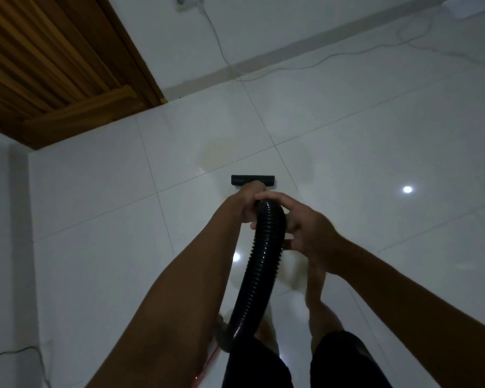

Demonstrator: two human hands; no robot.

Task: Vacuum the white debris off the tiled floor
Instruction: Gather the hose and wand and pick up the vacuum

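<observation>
A black ribbed vacuum hose runs up from between my legs to a flat black floor nozzle resting on the white tiled floor. My left hand is wrapped around the front of the hose just behind the nozzle. My right hand grips the hose's bend from the right side. A small white speck of debris lies on the tile left of and beyond the nozzle, near a faint yellowish stain.
A brown wooden door stands at the upper left. A white cord hangs from a wall socket and trails right along the floor. A dark cable lies at the lower left. My bare legs stand below the hose.
</observation>
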